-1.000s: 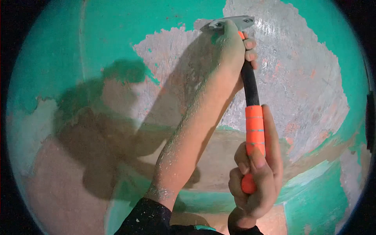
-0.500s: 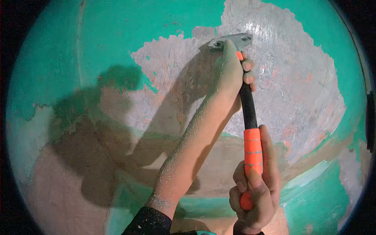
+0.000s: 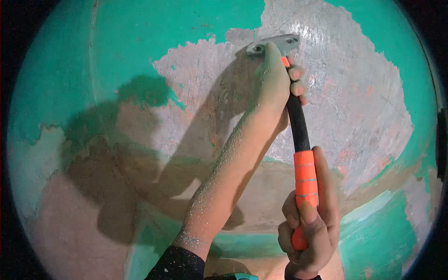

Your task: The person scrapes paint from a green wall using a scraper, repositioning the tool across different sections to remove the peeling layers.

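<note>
A long-handled scraper stands nearly upright in both my hands, its wide metal head against the bare plaster patch. My left hand wraps around the black shaft just below the head, thumb laid up against the metal. Lower down, my right hand is closed around the orange grip, one finger stretched along its side. The grip's rounded orange end shows below the fingers. Pale flakes of dust coat my left forearm.
Green paint surrounds the scraped patch with ragged edges. A brownish curved band crosses the wall below it. Shadows of my head and arms fall on the left. A dark object stands at the far right edge.
The scraper's lower end and my right hand have swung slightly to the right. Its head has shifted a little up and left, with my left hand still around the shaft.
</note>
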Action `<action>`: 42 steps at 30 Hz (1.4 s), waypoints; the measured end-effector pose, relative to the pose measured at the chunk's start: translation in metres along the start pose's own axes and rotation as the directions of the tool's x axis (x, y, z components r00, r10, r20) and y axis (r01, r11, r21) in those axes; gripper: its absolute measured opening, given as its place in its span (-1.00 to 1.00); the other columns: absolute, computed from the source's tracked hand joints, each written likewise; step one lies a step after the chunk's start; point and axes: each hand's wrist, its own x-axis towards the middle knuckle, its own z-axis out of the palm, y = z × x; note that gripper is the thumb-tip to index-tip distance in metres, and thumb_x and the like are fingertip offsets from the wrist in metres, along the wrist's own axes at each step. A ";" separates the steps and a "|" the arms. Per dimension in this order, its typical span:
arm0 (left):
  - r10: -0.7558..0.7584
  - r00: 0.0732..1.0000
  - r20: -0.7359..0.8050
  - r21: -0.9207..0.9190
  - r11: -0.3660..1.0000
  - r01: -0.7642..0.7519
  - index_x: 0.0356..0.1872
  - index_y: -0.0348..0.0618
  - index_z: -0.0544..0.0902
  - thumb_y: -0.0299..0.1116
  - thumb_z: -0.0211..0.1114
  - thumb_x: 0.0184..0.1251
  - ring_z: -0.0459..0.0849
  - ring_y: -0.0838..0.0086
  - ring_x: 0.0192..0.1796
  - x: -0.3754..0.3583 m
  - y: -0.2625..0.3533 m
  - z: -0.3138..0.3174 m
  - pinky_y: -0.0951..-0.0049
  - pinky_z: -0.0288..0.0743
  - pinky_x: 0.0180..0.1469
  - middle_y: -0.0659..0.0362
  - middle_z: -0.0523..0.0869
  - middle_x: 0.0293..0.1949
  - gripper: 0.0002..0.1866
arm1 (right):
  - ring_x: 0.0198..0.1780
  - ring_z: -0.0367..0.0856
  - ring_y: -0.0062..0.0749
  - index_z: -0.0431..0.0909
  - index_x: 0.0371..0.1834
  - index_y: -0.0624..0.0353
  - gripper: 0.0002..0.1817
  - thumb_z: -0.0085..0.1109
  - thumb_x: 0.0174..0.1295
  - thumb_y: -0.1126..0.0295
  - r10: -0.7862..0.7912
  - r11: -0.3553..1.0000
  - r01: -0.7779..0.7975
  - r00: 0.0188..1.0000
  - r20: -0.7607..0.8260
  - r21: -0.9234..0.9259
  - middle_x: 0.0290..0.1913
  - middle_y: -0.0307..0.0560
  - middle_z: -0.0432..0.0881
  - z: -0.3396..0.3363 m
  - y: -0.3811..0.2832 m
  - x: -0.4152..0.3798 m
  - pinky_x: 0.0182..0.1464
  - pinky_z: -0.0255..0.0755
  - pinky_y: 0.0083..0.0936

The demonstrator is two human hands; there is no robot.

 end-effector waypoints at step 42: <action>0.101 0.991 0.085 -0.129 0.988 -0.090 -0.32 -0.02 0.33 0.03 -0.19 0.46 0.30 0.66 -0.66 0.043 0.018 0.019 0.53 0.29 -0.58 0.38 0.38 -0.59 -0.65 | -0.74 0.05 -0.77 0.02 0.46 0.30 -0.21 0.07 0.17 0.26 -0.077 0.995 0.085 0.985 0.156 -0.044 -0.47 -0.16 0.35 -0.013 -0.033 0.031 -0.77 -0.07 -0.78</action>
